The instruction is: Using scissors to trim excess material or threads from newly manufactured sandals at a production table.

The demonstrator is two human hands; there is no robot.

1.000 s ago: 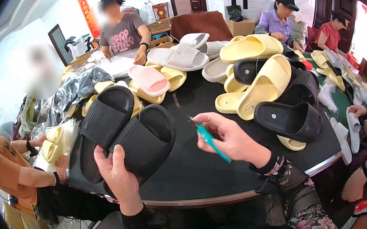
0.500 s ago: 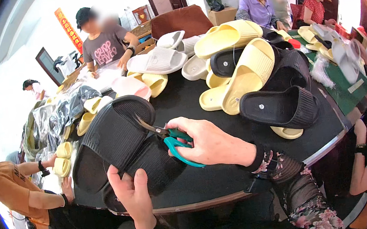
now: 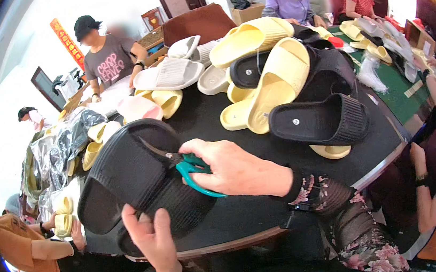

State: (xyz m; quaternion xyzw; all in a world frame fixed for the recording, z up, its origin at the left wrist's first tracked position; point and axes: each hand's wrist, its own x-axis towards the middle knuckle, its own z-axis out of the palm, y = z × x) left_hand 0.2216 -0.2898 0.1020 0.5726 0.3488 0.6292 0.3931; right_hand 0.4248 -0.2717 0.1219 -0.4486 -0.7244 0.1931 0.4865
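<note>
My right hand is closed round the teal handles of a pair of scissors. The dark blades reach over the strap edge of a black ribbed slipper lying at a tilt in front of me. Beneath that slipper lies a second black slipper, partly covered. My left hand is at the near side of this pair, index finger and thumb raised and apart. Its fingertips are close to the lower slipper. Whether a thin thread runs between those fingers is too fine to make out.
On the black table, yellow slippers and a black slipper are piled to the right. Grey slippers and a pink slipper lie farther back. A co-worker in orange stands close at left; others work around the tables.
The view has shifted slightly. The scissors have moved deeper over the strap edge of the upper black slipper, and their blades look closer together. My left hand remains beside the pair.
</note>
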